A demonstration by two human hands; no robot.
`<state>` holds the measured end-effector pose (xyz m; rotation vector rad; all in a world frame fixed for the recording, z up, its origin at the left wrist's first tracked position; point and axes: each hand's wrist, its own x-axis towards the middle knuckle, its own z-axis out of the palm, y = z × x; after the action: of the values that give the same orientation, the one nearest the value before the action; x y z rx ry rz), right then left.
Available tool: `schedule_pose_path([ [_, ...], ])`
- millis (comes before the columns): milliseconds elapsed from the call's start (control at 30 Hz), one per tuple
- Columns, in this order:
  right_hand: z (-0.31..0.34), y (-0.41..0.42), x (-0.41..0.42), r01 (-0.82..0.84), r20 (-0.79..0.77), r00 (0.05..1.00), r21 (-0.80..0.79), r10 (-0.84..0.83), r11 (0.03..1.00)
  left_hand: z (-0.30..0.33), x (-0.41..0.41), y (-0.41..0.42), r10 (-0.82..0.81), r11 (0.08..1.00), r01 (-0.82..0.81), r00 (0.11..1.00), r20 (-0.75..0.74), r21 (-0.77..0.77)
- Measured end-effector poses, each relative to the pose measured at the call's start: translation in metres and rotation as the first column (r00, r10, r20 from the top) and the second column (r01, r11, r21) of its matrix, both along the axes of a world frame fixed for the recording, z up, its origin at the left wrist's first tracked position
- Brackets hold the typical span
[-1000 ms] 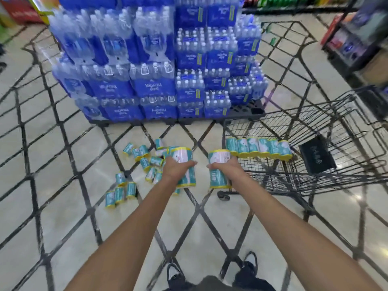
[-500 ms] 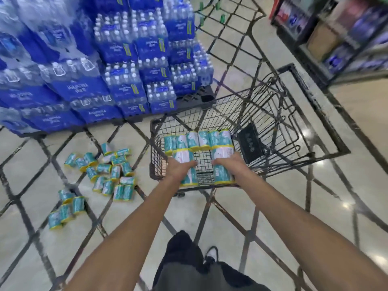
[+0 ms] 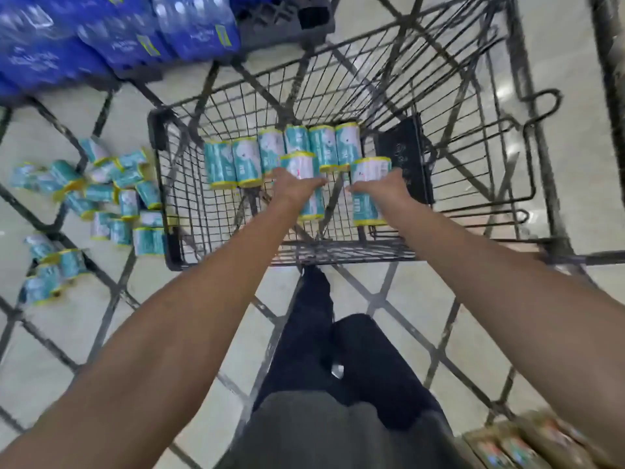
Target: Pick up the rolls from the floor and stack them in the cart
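Observation:
A black wire cart (image 3: 159,137) stands on the tiled floor in front of me. Inside it, a row of several teal-and-white rolls with yellow ends (image 3: 270,154) lies side by side. My left hand (image 3: 294,189) grips one roll (image 3: 313,206) over the cart's basket, just in front of that row. My right hand (image 3: 380,191) grips another roll (image 3: 367,206) beside it, to the right. Left of the cart, a scattered heap of several more rolls (image 3: 111,194) lies on the floor.
Stacked blue packs of water bottles (image 3: 111,35) on a dark pallet (image 3: 280,25) stand behind the cart at top left. A black flap (image 3: 404,154) sits in the cart's right part. Boxes (image 3: 517,445) show at bottom right. My dark-trousered legs (image 3: 338,367) are below.
I have stepped up to the cart and my view now looks down into it. Both hands carried their rolls from above the floor to inside the basket.

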<state>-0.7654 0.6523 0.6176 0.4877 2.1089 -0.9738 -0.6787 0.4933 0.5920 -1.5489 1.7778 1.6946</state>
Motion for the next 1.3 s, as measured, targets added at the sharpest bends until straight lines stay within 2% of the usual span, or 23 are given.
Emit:
schedule_pose_path([
  [267,-0.156,-0.006,-0.046,-0.134,0.07,0.99,0.159,0.124,0.978,-0.153,-0.052,0.024,-0.078,0.997,0.082,0.975,0.208,-0.014],
  [367,-0.193,-0.005,-0.053,-0.167,0.121,0.982,0.187,0.146,0.968,-0.197,-0.062,0.033,-0.098,0.995,0.099,0.95,0.295,0.013],
  [500,-0.227,-0.012,-0.058,-0.162,0.057,0.987,0.235,0.153,0.958,-0.222,-0.082,0.038,-0.118,0.991,0.13,0.934,0.336,-0.014],
  [667,-0.231,-0.018,-0.071,-0.116,0.043,0.993,0.255,0.108,0.96,-0.228,-0.098,0.04,-0.056,0.997,0.067,0.946,0.319,-0.025],
  [800,-0.231,-0.013,-0.068,-0.096,-0.003,0.995,0.213,0.099,0.972,-0.224,-0.093,0.048,-0.11,0.988,0.14,0.936,0.334,-0.065],
  [933,-0.209,-0.012,-0.053,-0.206,0.009,0.978,0.208,0.209,0.956,-0.21,-0.083,0.054,-0.133,0.985,0.161,0.932,0.337,-0.056],
  [1033,-0.184,-0.004,-0.043,-0.35,-0.005,0.933,0.228,0.36,0.909,-0.179,-0.071,0.053,-0.189,0.972,0.224,0.929,0.319,-0.076],
  [1100,-0.152,0.001,-0.037,-0.477,-0.033,0.868,0.223,0.496,0.85,-0.145,-0.061,0.048,-0.276,0.938,0.325,0.908,0.316,-0.116],
  [1167,-0.109,0.002,-0.033,-0.614,-0.092,0.756,0.242,0.648,0.751,-0.099,-0.049,0.041,-0.369,0.877,0.445,0.864,0.341,-0.179],
  [1300,-0.012,-0.008,-0.021,-0.763,-0.228,0.514,0.319,0.827,0.562,0.011,-0.016,0.025,-0.513,0.654,0.668,0.736,0.442,-0.355],
])
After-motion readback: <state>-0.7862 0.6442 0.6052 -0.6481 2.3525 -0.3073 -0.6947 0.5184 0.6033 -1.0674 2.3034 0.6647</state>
